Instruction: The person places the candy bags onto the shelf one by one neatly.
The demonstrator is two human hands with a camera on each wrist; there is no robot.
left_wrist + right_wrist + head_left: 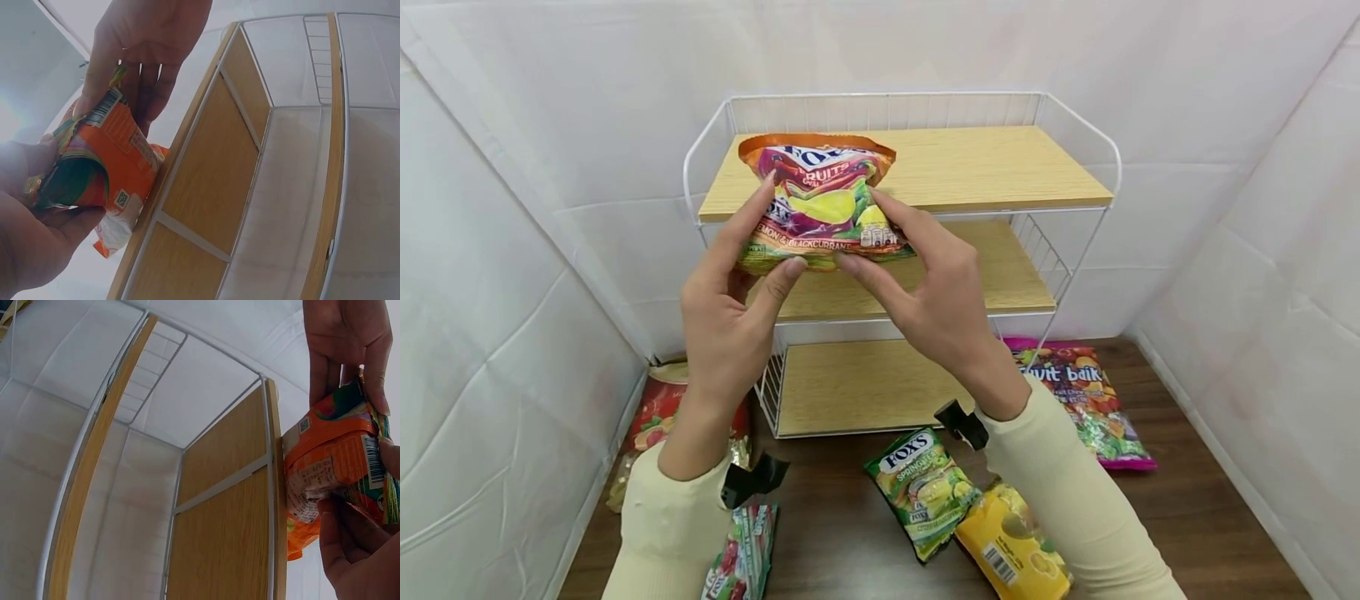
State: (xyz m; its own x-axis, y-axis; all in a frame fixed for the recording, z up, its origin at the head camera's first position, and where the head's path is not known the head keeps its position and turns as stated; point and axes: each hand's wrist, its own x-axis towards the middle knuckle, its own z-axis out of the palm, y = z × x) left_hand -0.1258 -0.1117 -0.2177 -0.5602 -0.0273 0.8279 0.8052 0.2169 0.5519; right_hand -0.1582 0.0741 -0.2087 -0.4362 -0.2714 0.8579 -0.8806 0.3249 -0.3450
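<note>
Both hands hold up one orange and purple candy bag (pixel 823 204), marked Fox's Fruits, in front of the rack's top shelf. My left hand (pixel 726 308) grips its left side, thumb at the lower edge. On the other side my right hand (pixel 936 287) pinches it between thumb and fingers. The bag's orange back (pixel 128 156) shows in the left wrist view, with a barcode near one end. Behind the bag stands a white wire rack with a wooden top shelf (pixel 977 162), a middle shelf (pixel 1000 267) and a bottom shelf (pixel 865 387).
On the dark table (pixel 827 517) lie a green Fox's bag (pixel 925 492), a yellow bag (pixel 1015 546), a teal and red bag (pixel 745 550), a red bag (pixel 658 404) at left and a pink-edged bag (pixel 1082 400) at right. White fabric walls enclose the space.
</note>
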